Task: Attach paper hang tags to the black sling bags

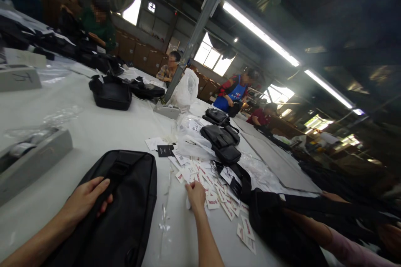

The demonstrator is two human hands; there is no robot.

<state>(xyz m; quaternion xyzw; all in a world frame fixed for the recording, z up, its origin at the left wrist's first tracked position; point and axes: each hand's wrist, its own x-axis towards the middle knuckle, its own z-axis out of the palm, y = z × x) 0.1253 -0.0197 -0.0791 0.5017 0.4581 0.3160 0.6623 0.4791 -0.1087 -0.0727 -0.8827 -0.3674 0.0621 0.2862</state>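
A large black bag (125, 208) lies on the white table before me, its front strap and buckle facing up. My left hand (89, 196) is closed on it, thumb on top and fingertips curled at the dark material. My right hand (196, 196) is over the near edge of a heap of white paper tags (216, 187) with red print. Its fingers are pinched together, and whatever is between them is hidden. A black printed card (165, 151) lies at the far side of the heap.
Grey tape dispensers (37, 158) stand at left. Several smaller black bags (222, 137) and clear plastic (191, 133) lie beyond the tags. At right, another person's arm (313, 229) reaches over a black bag (278, 233). A metal post (197, 33) rises behind; several people work farther back.
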